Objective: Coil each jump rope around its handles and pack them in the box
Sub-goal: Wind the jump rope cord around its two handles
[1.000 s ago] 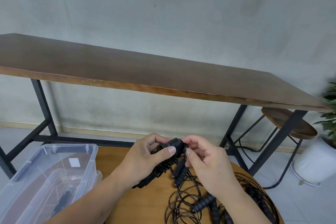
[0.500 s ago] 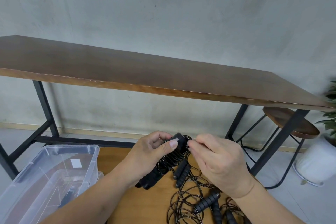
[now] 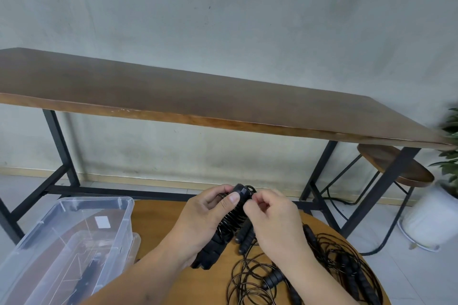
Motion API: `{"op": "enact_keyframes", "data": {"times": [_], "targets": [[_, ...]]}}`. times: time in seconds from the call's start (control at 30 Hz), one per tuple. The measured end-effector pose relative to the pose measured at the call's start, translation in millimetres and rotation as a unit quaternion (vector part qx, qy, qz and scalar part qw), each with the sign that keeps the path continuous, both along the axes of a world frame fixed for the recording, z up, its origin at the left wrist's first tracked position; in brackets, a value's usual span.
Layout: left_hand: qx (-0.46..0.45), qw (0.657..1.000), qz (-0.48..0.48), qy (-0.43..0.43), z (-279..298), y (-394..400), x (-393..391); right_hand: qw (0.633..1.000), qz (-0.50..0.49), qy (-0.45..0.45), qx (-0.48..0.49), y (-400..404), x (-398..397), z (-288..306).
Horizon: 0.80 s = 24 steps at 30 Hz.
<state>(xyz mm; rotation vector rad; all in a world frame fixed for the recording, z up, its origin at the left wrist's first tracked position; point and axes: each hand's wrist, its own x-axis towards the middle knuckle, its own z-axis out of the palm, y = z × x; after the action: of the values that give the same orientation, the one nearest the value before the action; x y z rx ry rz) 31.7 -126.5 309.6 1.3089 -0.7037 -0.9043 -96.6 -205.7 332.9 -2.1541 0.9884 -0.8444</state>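
My left hand grips a pair of black jump rope handles with black cord wound around them, thumb pressed near their top end. My right hand pinches the cord at the top of that bundle. Both hands hover over a round wooden table. Loose black jump ropes with foam handles lie tangled on the table below and right of my hands. A clear plastic box stands at the left, with something dark inside.
A long dark wooden table on black metal legs stands against the grey wall behind. A round wooden stool and a white plant pot are at the right, with a cable on the tiled floor.
My right hand has curled in closer to the top of the bundle, working the cord there. The left hand keeps its grip on the handles, raised slightly.
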Motion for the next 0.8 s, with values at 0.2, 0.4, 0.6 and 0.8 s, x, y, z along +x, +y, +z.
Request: {"op": "enact_keyframes", "data": {"times": [0.2,0.4,0.6,0.8], "targets": [[-0.029,0.999,0.023,0.017,1.6,-0.3,-13.0,0.958,-0.017,-0.136,0.254,15.0,-3.7,-6.9],[-0.057,0.992,-0.001,-0.112,4.1,2.6,-17.0,0.906,-0.004,-0.224,0.359,17.7,-6.2,-6.9],[-0.037,0.962,0.020,-0.268,0.1,6.1,-14.1,0.842,0.027,-0.283,0.459,19.1,-5.7,6.5],[-0.069,0.973,0.038,-0.216,3.3,4.9,-19.2,0.839,0.025,-0.306,0.449,20.3,-1.7,3.2]]}}
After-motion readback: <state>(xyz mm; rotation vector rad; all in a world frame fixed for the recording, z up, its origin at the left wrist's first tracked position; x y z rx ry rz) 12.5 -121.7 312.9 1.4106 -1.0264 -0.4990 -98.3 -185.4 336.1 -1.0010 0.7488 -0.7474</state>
